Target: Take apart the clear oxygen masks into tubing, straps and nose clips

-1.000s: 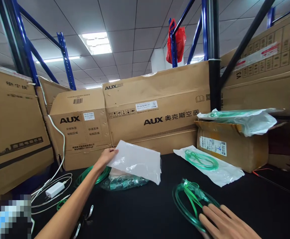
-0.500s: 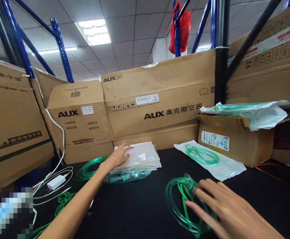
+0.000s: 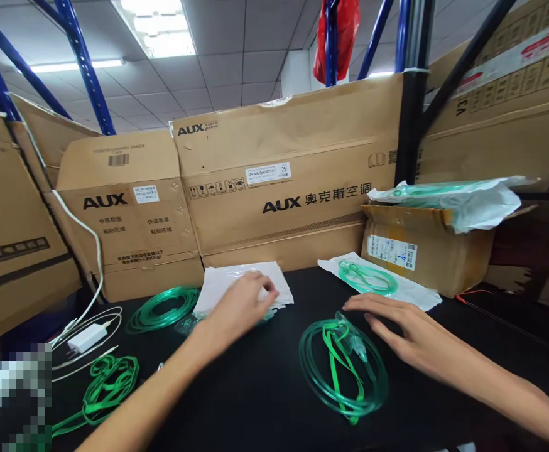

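A stack of white plastic bags (image 3: 222,282) lies at the back of the black table. My left hand (image 3: 246,298) is over its front right part, fingers curled down and together; what they pinch, if anything, is hidden. Partly behind that wrist are clear green plastic pieces (image 3: 190,322). My right hand (image 3: 392,317) hovers with fingers stretched out, just right of a clear mask piece (image 3: 350,333). That piece lies on a coil of green tubing (image 3: 309,376) with a green elastic strap (image 3: 333,370). The right hand holds nothing.
Another coil of green tubing (image 3: 161,311) and green straps (image 3: 109,380) lie left, near a white charger (image 3: 87,338) with cable. A bagged green tube set (image 3: 397,282) lies before a small carton (image 3: 425,251) topped with more bags. Large cartons (image 3: 279,163) wall the back.
My left hand has slid toward the front right of the bag stack and its fingers have curled. My right hand has risen off the coil of tubing. The camera view has shifted slightly.
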{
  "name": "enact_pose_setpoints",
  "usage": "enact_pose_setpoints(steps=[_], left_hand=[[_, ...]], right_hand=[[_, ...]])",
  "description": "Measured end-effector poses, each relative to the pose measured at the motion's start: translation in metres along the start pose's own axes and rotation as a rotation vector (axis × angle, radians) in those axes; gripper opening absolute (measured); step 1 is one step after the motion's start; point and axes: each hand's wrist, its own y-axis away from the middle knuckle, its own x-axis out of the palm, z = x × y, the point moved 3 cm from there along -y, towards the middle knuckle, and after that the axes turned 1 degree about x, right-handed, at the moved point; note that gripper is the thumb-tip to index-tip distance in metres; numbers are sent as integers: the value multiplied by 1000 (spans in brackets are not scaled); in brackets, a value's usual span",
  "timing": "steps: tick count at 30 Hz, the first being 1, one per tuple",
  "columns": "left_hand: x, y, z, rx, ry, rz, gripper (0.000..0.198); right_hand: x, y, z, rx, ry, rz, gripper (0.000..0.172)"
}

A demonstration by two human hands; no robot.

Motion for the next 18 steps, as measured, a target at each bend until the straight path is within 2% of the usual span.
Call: enact_pose_setpoints(steps=[1,3,4,6,8,10,12,14,16,18], left_hand=[[3,11,-27,66,21,3,25],[22,32,-75,191,44,26,21],[37,41,-93,246,44,24,19],[65,56,-115,378,-7,-84,34],[88,67,-117,454,-13,-162,39],[94,77,-101,447,5,-240,42],[85,89,-81,415,17,-264,39],[68,103,-64,378,9,-273,34],[54,118,-58,358,-1,-300,32],[49,131,-64,328,-7,-340,34]], right_hand=[[2,-2,-1,-12,-6,17,40],[6,-3,-3,-35,-14,49,49],[7,-3,-3,-46,-17,64,54],[10,2,-2,-60,-19,89,61],[11,12,2,-61,-13,97,57],[12,28,9,-70,19,64,45],[15,46,21,-106,90,27,43],[18,62,36,-157,188,-24,50],[20,72,51,-205,262,-73,55],[17,75,65,-253,269,-101,44]])
